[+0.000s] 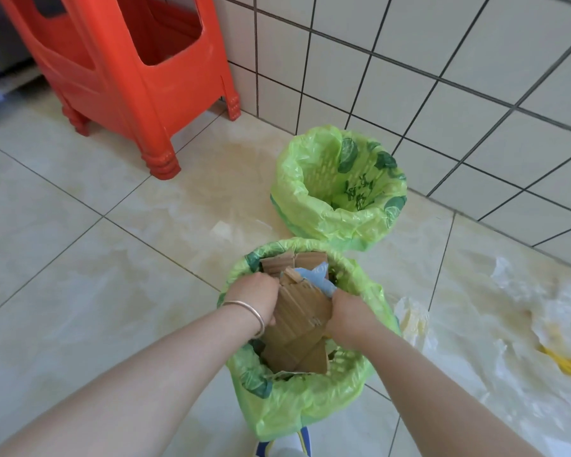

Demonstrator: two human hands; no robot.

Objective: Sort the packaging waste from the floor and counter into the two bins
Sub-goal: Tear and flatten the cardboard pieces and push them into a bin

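Cardboard [297, 321]: brown corrugated pieces are sticking up out of the near bin [373, 367].
Left hand [256, 296]: fingers are clamped on the cardboard's left edge.
Right hand [348, 311]: fingers are closing on its right edge.
Doing it well: pressing evenly downward, so the green liner [310, 407] is not tearing.
Far bin [290, 179]: looking empty, waiting for the plastic wrap [524, 311] on the floor.

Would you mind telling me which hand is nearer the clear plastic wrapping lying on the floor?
Right. The right hand is beside the clear plastic wrapping; the left hand is across the cardboard.
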